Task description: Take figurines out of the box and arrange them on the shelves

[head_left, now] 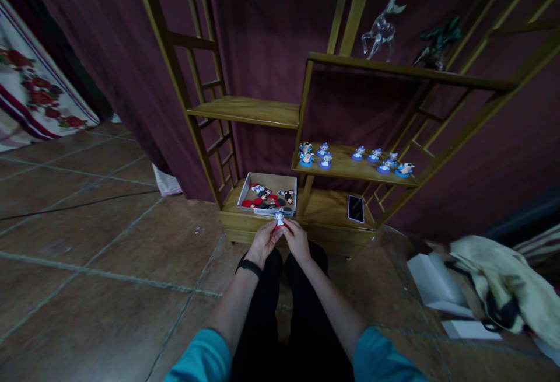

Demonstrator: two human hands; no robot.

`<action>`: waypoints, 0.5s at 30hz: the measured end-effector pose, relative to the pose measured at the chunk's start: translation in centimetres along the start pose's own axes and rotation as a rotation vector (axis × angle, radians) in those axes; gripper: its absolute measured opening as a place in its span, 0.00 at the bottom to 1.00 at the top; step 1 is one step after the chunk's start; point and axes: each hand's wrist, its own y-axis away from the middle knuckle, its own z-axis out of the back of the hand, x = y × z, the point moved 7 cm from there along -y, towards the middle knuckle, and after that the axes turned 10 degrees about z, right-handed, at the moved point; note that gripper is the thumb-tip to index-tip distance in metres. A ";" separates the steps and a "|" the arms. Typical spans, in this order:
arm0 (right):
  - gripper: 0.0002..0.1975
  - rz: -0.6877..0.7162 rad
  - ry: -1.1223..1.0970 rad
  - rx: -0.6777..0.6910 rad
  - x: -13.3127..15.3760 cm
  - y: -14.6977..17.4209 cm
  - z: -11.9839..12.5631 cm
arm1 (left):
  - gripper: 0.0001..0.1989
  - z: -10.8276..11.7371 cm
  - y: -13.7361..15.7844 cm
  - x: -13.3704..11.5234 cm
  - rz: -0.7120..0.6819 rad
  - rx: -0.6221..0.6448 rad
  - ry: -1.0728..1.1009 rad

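Between my two hands, in front of the low shelf, is a small figurine (pixel 279 217) in white and blue-purple with a red base. My left hand (pixel 264 239), with a dark band at the wrist, pinches its base from the left. From the right, the fingers of my right hand (pixel 296 238) close on the same base. Just beyond them a shallow cardboard box (pixel 289 185) holds several figurines with red, black and blue parts, lying jumbled. On the middle shelf (pixel 341 167) stand several small figurines (pixel 326 161) on blue and purple bases, in a left and a right group.
A phone (pixel 356 209) lies on the bottom shelf to the right. A clear deer ornament (pixel 381 31) and a dark green ornament (pixel 440 44) stand on the upper right shelf. White boxes (pixel 437 283) and a pale cloth bag (pixel 503 271) lie on the tiled floor at right.
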 end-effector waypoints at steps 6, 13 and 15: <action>0.15 0.038 0.107 0.025 0.2 0.0 0.0 | 0.04 0.1 -0.2 0.0 0.002 -0.009 0.013; 0.16 0.083 0.181 0.048 0.3 0.0 -0.1 | 0.05 0.2 -0.2 0.2 -0.002 -0.017 0.030; 0.16 0.085 0.165 0.052 0.1 0.0 -0.3 | 0.05 0.2 -0.2 0.2 -0.009 -0.016 0.038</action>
